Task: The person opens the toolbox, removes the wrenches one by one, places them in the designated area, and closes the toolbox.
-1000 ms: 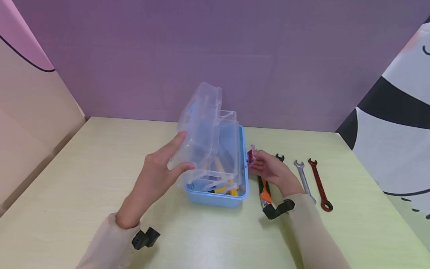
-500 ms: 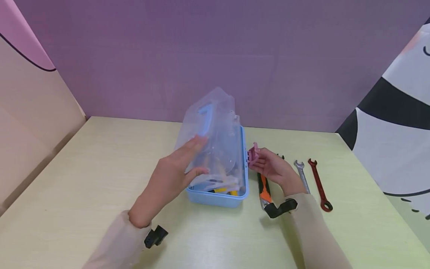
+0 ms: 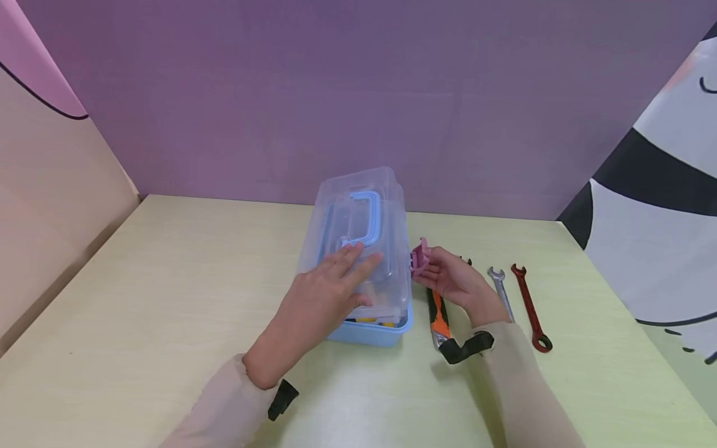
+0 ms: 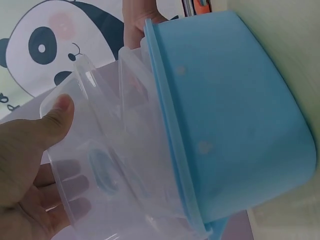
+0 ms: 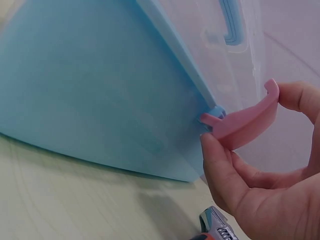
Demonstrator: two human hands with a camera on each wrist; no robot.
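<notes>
Blue plastic toolbox (image 3: 370, 333) sits mid-surface; its clear lid (image 3: 358, 236), raised a moment ago, now lies shut under our flat left hand (image 3: 325, 298), while our right hand (image 3: 450, 280) pinches the pink latch (image 3: 419, 258), still unfastened.

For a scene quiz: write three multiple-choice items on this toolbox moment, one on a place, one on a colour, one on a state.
1. Where does the red wrench lie?
A. inside the box
B. on the table, right of the silver wrench
C. left of the box

2. What colour is the latch that the right hand holds?
A. pink
B. yellow
C. black

3. How does the clear lid stand?
A. off, lying on the table
B. upright, fully open
C. lowered over the blue box, the left hand flat on it

Answers:
1 B: the head view shows it farthest right on the table.
2 A: the right wrist view shows it pink.
3 C: the lid covers the box under straight fingers.
</notes>
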